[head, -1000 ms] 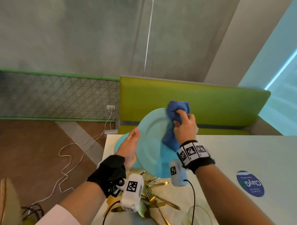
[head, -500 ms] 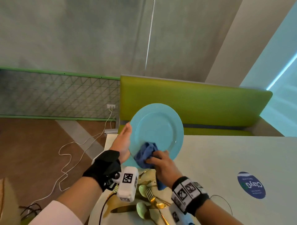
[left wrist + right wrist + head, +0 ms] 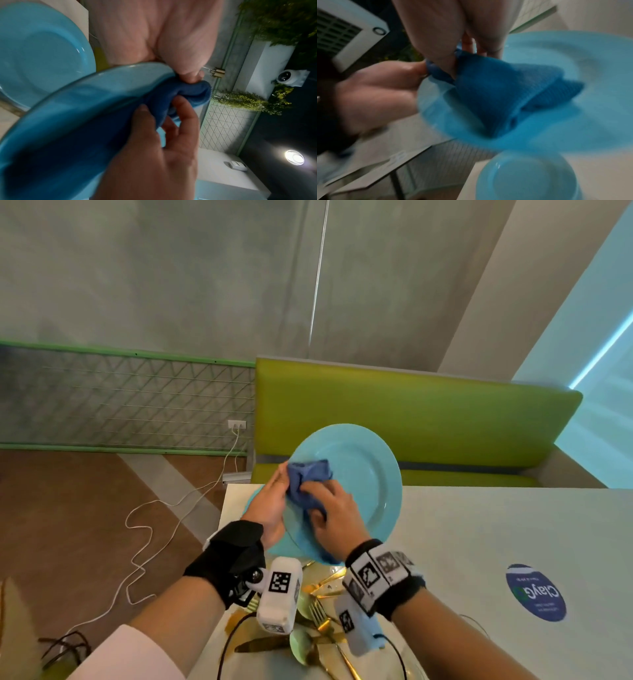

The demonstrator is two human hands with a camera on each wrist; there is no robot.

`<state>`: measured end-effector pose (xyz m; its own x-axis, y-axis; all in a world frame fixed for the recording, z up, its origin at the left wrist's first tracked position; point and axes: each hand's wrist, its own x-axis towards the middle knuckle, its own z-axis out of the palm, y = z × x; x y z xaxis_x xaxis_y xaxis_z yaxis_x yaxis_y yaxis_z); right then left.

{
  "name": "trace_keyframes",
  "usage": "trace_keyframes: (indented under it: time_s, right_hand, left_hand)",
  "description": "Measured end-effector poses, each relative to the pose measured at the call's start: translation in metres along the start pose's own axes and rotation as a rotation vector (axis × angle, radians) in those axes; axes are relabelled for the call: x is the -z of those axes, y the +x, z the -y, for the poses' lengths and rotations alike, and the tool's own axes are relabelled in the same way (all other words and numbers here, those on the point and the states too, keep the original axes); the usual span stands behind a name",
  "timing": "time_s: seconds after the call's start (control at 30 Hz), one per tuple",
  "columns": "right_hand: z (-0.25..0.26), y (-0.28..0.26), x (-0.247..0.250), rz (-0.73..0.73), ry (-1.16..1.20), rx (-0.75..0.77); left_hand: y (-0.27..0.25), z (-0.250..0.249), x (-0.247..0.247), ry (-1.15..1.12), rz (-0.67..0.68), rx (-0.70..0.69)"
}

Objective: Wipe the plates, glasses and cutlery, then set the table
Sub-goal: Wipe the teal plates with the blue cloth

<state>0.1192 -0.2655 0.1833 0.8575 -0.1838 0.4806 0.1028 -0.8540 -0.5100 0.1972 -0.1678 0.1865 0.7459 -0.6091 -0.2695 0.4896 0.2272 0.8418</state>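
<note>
On table [image 3: 479, 542] right of blue plate [image 3: 363, 460], sticker [image 3: 535, 592] reading "ClayGo".

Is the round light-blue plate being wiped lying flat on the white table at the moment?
No, the left hand holds the round light-blue plate tilted above the white table.

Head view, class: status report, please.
Left hand holds light blue plate tilted. Right hand presses dark blue cloth on it. Nothing obstructing.
</note>
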Motion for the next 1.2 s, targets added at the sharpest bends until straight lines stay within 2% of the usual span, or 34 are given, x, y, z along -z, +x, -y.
trace_keyframes:
  time_s: [0.1, 0.2, 0.27, 0.33, 0.43, 0.53, 0.63, 0.7, 0.83, 0.9, 0.97, 1.07, 1.2]
  right_hand:
    - [-0.014, -0.028, -0.009, 0.187, 0.039, 0.126]
    - [-0.052, -0.044, -0.001, 0.353, -0.125, 0.156]
    - [-0.081, -0.04, 0.012, 0.309, -0.213, 0.077]
    - [-0.096, -0.021, 0.027, 0.198, -0.238, -0.013]
    - [-0.085, 0.011, 0.037, 0.027, -0.264, 0.02]
    - [-0.068, 0.018, 0.037, 0.024, -0.367, 0.033]
    - [-0.09, 0.001, 0.034, 0.126, -0.444, -0.133]
    - [-0.103, -0.017, 0.029, 0.21, -0.379, -0.27]
    - [-0.065, -0.051, 0.012, 0.434, -0.12, -0.327]
    - [-0.04, -0.054, 0.003, 0.517, -0.018, -0.349]
    - [-0.028, -0.047, -0.008, 0.453, 0.087, -0.395]
    - [-0.028, -0.03, -0.005, 0.233, 0.22, -0.544]
    - [-0.046, -0.023, 0.021, 0.016, 0.368, -0.706]
  left_hand:
    - [0.0, -0.001, 0.012, 0.008, -0.076, 0.0]
    - [-0.002, -0.003, 0.028, 0.052, -0.061, 0.011]
    - [-0.004, -0.004, 0.032, 0.093, -0.024, 0.015]
    - [-0.009, -0.002, 0.029, 0.174, 0.013, 0.051]
    - [-0.01, 0.01, 0.021, 0.255, 0.06, 0.101]
    - [-0.003, 0.017, 0.018, 0.218, 0.032, 0.095]
    - [-0.001, 0.012, 0.02, 0.211, -0.023, 0.075]
    - [0.003, 0.012, 0.026, 0.133, -0.034, 0.058]
    - [0.016, 0.022, 0.031, -0.002, -0.136, 0.061]
    - [0.024, 0.032, 0.03, -0.015, -0.192, 0.12]
    - [0.033, 0.043, 0.031, -0.088, -0.239, 0.174]
    - [0.039, 0.045, 0.03, -0.132, -0.366, 0.236]
    - [0.043, 0.051, 0.037, -0.055, -0.499, 0.203]
